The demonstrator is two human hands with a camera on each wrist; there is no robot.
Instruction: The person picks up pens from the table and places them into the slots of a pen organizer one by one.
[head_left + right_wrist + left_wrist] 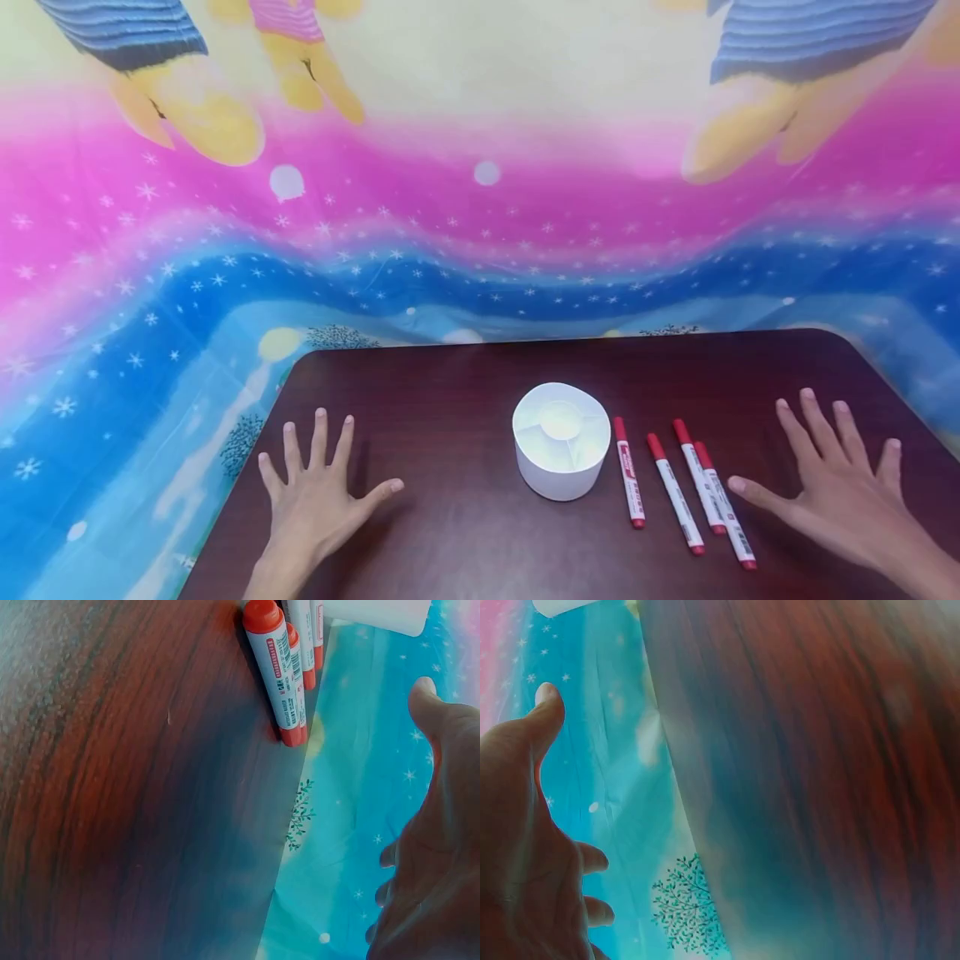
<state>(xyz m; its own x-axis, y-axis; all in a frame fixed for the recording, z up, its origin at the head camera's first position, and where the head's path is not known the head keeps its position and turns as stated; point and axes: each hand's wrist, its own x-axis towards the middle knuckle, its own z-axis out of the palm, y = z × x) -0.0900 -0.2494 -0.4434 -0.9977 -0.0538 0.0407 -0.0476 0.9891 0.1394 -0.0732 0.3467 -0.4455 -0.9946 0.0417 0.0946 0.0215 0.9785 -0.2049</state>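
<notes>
Markers (677, 495), white container (562, 485) alongside — cloth (450, 196) behind

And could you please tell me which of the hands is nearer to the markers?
Right. The right hand is just right of the markers; the left hand is farther off to their left, past the white container.

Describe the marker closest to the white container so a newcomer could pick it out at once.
On the dark brown table, find the round white container with dividers inside. Just right of it in the head view lies the marker, white with red ends. Unlike the three other markers farther right, it has no marker between itself and the container.
</notes>
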